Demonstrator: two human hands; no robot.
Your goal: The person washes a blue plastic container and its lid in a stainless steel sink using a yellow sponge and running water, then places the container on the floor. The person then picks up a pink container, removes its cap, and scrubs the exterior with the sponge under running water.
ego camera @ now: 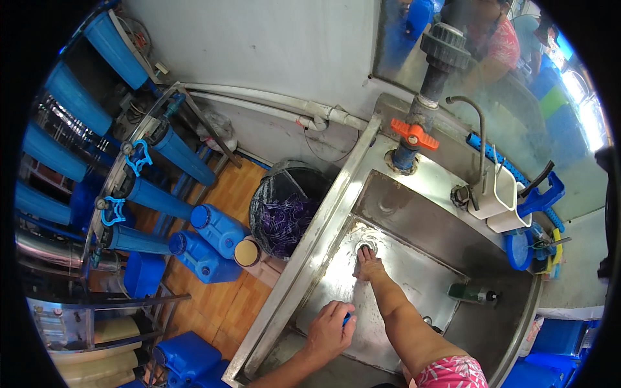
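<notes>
Above the lower part of the stainless steel sink (339, 233), my left hand (330, 330) is closed around a small blue cap (346, 318), only partly visible between thumb and fingers. Farther in, my right hand (368, 266) reaches down to the sink floor, its fingertips at the drain (367, 246); whether it grips anything there cannot be told. A green bottle (468, 293) with a black top lies on its side along the sink's right part.
An orange-handled valve (413, 137) on a thick pipe and a curved metal faucet (478, 116) rise behind the basin. White holders (499, 194) stand on the back ledge. Left of the sink are a black bin (271, 174), blue jugs (211, 264) and blue filter housings (155, 199).
</notes>
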